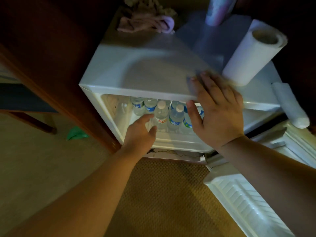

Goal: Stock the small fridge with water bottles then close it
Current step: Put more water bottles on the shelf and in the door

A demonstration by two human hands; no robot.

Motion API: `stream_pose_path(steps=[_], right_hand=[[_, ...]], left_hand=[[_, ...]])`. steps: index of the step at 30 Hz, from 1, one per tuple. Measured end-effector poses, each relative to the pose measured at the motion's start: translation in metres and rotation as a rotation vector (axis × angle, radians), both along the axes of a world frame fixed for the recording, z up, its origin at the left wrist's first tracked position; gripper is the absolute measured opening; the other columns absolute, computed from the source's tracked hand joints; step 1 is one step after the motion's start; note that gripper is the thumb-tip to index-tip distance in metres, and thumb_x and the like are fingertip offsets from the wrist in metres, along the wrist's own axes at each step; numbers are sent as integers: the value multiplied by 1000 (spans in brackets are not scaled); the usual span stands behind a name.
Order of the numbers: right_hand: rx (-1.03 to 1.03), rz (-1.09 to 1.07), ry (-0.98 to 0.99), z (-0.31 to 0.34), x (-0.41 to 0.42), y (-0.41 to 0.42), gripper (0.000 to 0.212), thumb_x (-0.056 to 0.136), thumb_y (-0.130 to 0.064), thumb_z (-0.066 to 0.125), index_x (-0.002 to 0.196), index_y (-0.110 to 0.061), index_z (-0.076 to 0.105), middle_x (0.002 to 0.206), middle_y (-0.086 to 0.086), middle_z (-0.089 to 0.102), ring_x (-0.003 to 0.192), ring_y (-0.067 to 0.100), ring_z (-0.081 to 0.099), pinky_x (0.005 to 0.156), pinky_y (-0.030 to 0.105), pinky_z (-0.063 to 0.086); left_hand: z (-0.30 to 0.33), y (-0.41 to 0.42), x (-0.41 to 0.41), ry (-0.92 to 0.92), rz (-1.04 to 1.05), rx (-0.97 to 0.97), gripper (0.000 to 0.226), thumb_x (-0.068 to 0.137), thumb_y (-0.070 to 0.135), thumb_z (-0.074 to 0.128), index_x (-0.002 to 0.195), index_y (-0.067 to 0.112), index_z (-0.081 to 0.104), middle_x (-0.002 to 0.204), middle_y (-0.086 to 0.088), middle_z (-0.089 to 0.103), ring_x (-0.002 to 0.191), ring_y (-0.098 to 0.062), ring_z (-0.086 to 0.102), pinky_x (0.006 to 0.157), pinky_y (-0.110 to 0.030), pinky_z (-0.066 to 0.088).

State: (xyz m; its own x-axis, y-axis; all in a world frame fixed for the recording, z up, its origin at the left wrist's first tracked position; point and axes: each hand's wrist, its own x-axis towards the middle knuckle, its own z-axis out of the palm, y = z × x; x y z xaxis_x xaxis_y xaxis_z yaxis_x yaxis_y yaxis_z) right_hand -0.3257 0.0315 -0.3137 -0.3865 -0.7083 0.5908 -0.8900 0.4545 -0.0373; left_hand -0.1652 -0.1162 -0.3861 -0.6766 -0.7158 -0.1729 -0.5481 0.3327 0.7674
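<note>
The small fridge point(153, 72) is seen from above, tucked beside a dark wooden cabinet point(51, 57), with its door point(248, 202) swung wide to the right so the shelf can be reached. On the fridge top a paper towel roll point(253, 53), a crumpled cloth point(145, 23) and a spray can point(217, 11) are kept, well back from the front edge. Inside, at least 5 water bottles point(176, 115) are stood upright in close rows, caps up, so that the space is filled. The right hand point(217, 108) is laid flat with straight fingers over the fridge's top front edge, probably for steadying the body while reaching. The left hand point(142, 130) is reached into the compartment, fingers loosely extended at a red-labelled bottle point(161, 115); whether the bottle is gripped or merely nudged into line cannot be told. Stocking is judged nearly complete, with the door not yet closed.
</note>
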Motion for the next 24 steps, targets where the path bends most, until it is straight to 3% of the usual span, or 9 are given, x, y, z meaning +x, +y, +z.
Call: stream_pose_path(steps=[4,8,11,17,21,24], right_hand=[[139,-14,-177,22,7,2,59,101,-43,47,155,-18,46,161,9,42,152,29,34,121,48,32],[246,22,-317,81,29,18,65,95,-39,55,154,-15,44,161,16,41,151,34,33,117,53,38],[111,45,-356,157,66,47,65,94,-29,63,155,-19,44,164,11,36,154,29,28,121,50,35],[-253,116,-335,338,132,110,55,91,-18,66,145,-15,57,159,6,44,152,24,35,119,45,38],[-322,157,-296,444,137,137,53,91,-21,64,144,-17,58,156,2,48,150,19,37,120,36,35],[-307,204,-230,494,125,148,42,95,-17,60,135,-14,66,138,0,64,132,18,55,110,36,47]], left_hand=[[41,35,47,9,77,58,37,101,38,59,138,36,57,134,17,64,119,3,57,91,-14,45],[124,61,84,136,142,54,30,98,41,64,128,38,64,120,23,67,112,3,62,78,-4,45],[208,79,104,233,128,-49,26,95,40,66,122,40,66,112,23,70,104,5,66,78,-3,48],[409,112,133,371,71,-360,20,96,36,63,116,36,69,107,20,72,98,3,69,81,-9,52],[523,124,140,486,121,-490,21,95,31,66,115,30,70,104,19,73,95,3,69,75,-4,48],[576,129,136,512,147,-456,24,96,33,64,119,30,69,107,18,72,98,7,67,76,0,46]])
